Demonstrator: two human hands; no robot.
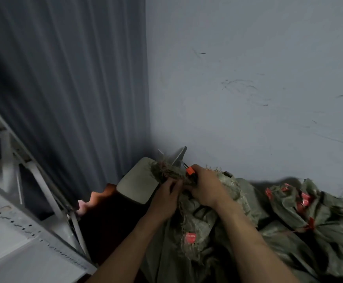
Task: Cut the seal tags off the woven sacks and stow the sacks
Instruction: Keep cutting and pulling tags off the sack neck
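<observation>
A grey-green woven sack (195, 219) hangs in front of me with its bunched, frayed neck (166, 172) held up. My left hand (166, 196) grips the neck from below. My right hand (205, 186) is closed around an orange-and-black cutter (190, 170), whose tip sits at the neck. A red seal tag (190, 237) lies lower on the sack. More woven sacks (313, 217) with red tags (304, 201) are heaped to the right.
A white metal rack (36, 201) stands at the left. A beige stool seat (136, 180) with metal legs sits in the corner behind the sack. Grey curtain (64, 78) left, scuffed wall (248, 78) right.
</observation>
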